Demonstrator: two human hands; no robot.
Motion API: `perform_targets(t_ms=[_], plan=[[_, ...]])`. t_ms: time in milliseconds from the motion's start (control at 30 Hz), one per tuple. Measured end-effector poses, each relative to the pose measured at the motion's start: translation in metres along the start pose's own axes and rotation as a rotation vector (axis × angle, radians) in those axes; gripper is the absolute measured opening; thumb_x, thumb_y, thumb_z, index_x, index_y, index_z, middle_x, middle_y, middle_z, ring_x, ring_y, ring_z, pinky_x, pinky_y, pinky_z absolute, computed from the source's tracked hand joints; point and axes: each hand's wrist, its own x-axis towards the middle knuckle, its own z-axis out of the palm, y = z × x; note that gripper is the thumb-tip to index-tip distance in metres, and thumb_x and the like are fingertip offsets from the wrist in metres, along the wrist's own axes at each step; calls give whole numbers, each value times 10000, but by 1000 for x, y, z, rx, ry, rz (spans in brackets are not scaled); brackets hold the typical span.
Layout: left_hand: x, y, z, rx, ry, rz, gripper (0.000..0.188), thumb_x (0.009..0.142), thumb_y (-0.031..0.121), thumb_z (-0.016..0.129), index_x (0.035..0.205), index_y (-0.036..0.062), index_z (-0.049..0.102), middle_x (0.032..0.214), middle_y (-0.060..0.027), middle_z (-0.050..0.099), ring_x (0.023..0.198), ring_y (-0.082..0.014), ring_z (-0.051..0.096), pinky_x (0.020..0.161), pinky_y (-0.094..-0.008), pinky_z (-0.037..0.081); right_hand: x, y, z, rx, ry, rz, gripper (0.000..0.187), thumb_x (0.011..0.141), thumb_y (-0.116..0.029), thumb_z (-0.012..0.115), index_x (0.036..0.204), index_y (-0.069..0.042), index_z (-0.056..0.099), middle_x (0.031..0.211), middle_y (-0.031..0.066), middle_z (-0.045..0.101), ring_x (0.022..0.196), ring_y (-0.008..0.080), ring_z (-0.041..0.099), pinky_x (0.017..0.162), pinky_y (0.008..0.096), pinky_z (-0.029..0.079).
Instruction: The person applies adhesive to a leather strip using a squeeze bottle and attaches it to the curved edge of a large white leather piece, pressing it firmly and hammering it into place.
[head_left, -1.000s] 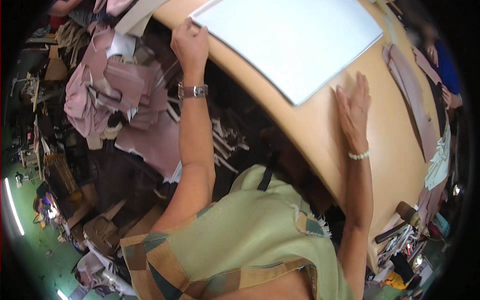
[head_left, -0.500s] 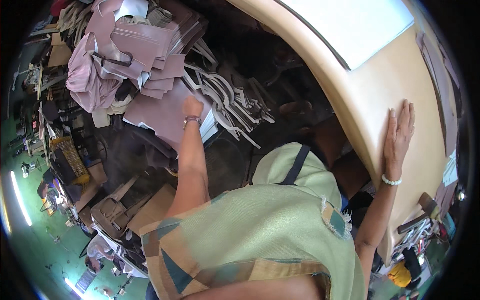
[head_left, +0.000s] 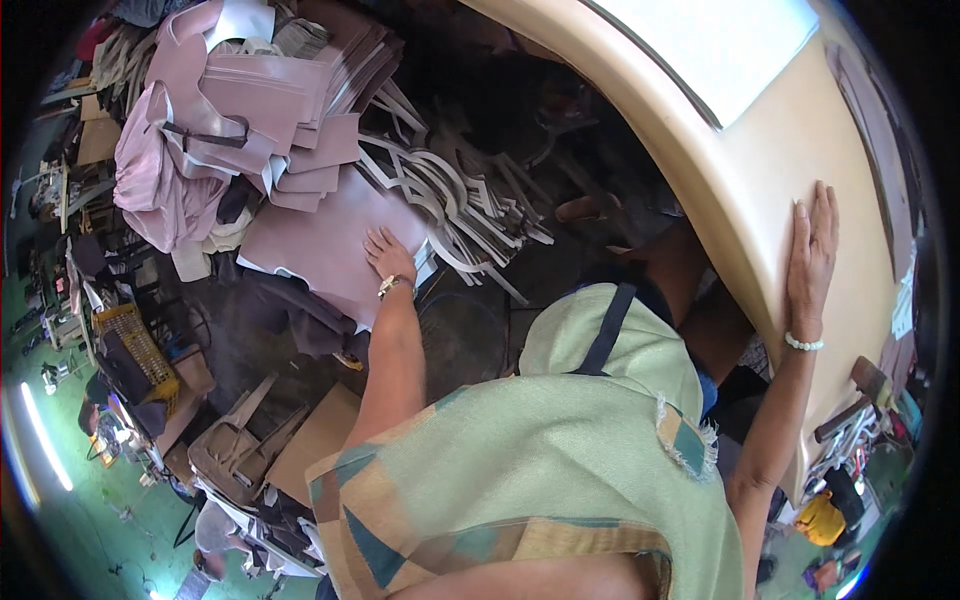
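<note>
Green floor [head_left: 100, 490] is showing around a yellow basket [head_left: 148, 348] whose contents I can't make out. Left hand [head_left: 392, 256] is resting open on a mauve sheet [head_left: 320, 240] that's lying left of the tan table [head_left: 750, 190]; right hand [head_left: 813, 255] is pressing flat there, fingers straight.

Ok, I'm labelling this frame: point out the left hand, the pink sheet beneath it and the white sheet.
Left hand [head_left: 391, 262], head view: back of hand.
Pink sheet [head_left: 328, 238], head view: bare upper surface.
White sheet [head_left: 728, 48], head view: blank top face.
</note>
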Motion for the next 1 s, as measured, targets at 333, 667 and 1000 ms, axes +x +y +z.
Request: perform_targets(t_ms=[333,667,1000], plan=[[-2,-25,-48,-50,-136,241,722,710,333,713,1323,134,386,1357,-207,372,1203,-379,414,905,-546,387,0,-2,0,14,1,-5,516,926,-374,431,1323,-44,416,1392,175,348,1311,294,297,1078,391,209],[-14,-29,-61,-232,0,305,343,714,265,706,998,99,608,971,-128,625,870,-330,615,735,-428,493,-1,4,3,-24,7,-9,535,926,-412,408,1325,-56,417,1393,155,357,1322,276,285,1085,412,190],[-16,-31,-39,-267,-10,375,195,735,214,656,899,112,671,948,-158,637,857,-338,618,748,-434,491,-1,6,4,-10,15,-17,546,923,-423,412,1320,-48,423,1390,152,364,1322,267,289,1089,410,182]])
